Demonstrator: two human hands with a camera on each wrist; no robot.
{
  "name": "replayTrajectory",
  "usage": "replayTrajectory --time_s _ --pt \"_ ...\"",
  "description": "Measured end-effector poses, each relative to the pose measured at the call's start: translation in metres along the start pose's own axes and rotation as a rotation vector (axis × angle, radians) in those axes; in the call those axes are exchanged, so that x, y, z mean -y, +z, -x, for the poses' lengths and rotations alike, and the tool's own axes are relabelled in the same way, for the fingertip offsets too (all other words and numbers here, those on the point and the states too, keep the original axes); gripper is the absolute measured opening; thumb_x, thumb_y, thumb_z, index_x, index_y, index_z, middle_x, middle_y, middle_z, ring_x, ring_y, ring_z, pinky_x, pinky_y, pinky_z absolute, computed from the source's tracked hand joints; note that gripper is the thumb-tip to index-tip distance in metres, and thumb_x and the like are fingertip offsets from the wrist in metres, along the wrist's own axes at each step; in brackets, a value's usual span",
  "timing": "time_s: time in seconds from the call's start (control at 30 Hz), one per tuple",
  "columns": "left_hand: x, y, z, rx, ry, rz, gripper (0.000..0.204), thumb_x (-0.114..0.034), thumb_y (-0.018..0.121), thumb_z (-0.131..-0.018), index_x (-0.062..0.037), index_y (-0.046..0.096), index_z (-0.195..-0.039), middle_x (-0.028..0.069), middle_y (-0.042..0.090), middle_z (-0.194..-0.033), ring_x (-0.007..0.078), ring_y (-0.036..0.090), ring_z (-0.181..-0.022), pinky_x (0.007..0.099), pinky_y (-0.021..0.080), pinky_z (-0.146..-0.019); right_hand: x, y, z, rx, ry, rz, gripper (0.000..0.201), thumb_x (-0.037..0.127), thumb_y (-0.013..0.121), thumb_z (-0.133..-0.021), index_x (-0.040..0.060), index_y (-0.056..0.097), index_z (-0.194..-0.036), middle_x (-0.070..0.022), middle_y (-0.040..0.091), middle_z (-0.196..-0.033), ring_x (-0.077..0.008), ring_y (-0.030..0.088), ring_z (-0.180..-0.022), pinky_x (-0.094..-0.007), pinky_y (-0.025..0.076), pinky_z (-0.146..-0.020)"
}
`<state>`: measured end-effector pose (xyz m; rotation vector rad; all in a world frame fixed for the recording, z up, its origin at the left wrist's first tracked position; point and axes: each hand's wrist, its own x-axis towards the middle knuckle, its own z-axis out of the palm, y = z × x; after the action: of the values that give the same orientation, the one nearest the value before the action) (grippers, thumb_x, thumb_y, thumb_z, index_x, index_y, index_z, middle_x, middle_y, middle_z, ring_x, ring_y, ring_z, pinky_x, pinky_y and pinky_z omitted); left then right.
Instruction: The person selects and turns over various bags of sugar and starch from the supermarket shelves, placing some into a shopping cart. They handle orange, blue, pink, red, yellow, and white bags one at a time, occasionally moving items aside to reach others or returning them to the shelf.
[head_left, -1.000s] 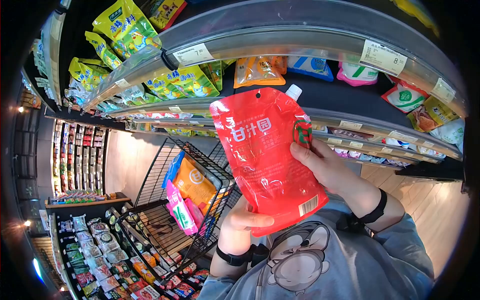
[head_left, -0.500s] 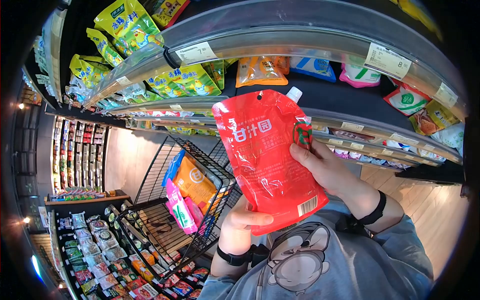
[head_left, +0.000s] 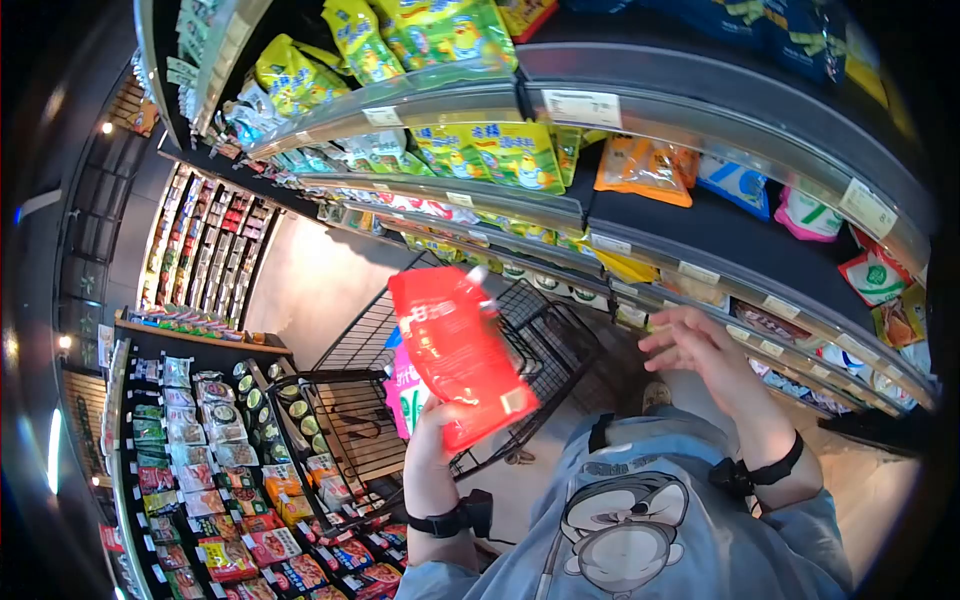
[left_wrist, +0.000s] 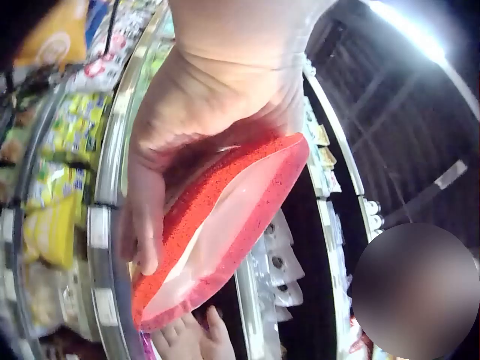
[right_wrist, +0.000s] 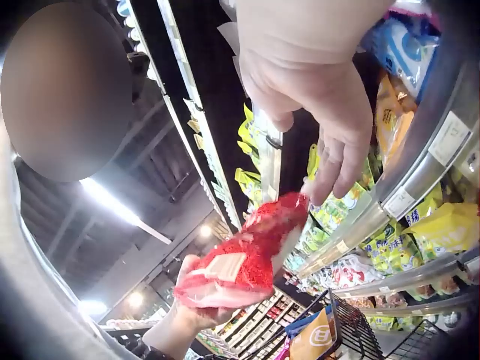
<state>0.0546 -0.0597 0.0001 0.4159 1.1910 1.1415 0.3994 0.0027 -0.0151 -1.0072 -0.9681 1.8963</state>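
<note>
A red spouted pouch (head_left: 455, 352) with white lettering is gripped at its lower end by my left hand (head_left: 435, 432), held above the black wire cart (head_left: 540, 340). The left wrist view shows the fingers of my left hand (left_wrist: 150, 225) curled round the red pouch (left_wrist: 217, 225). My right hand (head_left: 690, 345) hovers off to the right of the pouch, fingers relaxed, holding nothing. In the right wrist view my right hand (right_wrist: 330, 127) hangs above the pouch (right_wrist: 244, 259), clear of it.
Curved store shelves (head_left: 640, 160) with price tags carry yellow-green, orange and blue packets. The cart holds a pink packet (head_left: 405, 385). A low shelf of snack packs (head_left: 230, 480) stands at the lower left. An aisle of goods (head_left: 205, 240) runs behind.
My right hand has let go of the pouch and moved away to the right. My left hand has carried the pouch down and left over the cart. The view has swung.
</note>
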Motion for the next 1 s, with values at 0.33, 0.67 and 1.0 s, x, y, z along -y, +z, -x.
replayTrajectory --time_s 0.33,0.67,1.0 --pt "0.071 -0.09 -0.053 -0.462 0.223 -1.816 0.101 -0.072 0.058 -0.068 -0.0192 0.019 -0.145 0.0286 0.004 -0.147 0.0551 0.0 -0.132 0.0651 0.01 -0.103 -0.021 0.046 -0.004 -0.027 0.051 0.134 0.027 0.022 0.045 -0.095 0.0013 0.05 -0.112 -0.014 0.061 -0.101 -0.0202 0.061 -0.087 -0.0304 0.048 -0.08" --pt "0.072 -0.081 -0.058 -0.452 0.863 -1.647 0.04 -0.029 0.067 -0.077 -0.0017 0.061 -0.107 0.0223 0.046 -0.129 0.0385 0.04 -0.122 0.0527 0.031 -0.099 -0.074 0.02 0.038 -0.375 -0.118 0.254 0.031 0.026 0.051 -0.093 0.0018 0.054 -0.111 -0.0104 0.064 -0.095 -0.015 0.062 -0.077 -0.0273 0.049 -0.073" --pt "0.087 0.062 -0.049 0.246 1.085 -1.325 0.025 -0.022 0.061 -0.081 -0.0046 0.06 -0.1 0.0153 0.057 -0.106 0.0312 0.053 -0.1 0.0418 0.043 -0.081 -0.061 -0.069 0.128 -0.972 -0.306 0.466 0.03 0.017 0.057 -0.085 0.0012 0.054 -0.11 -0.0125 0.063 -0.091 -0.0206 0.062 -0.083 -0.0329 0.049 -0.075"
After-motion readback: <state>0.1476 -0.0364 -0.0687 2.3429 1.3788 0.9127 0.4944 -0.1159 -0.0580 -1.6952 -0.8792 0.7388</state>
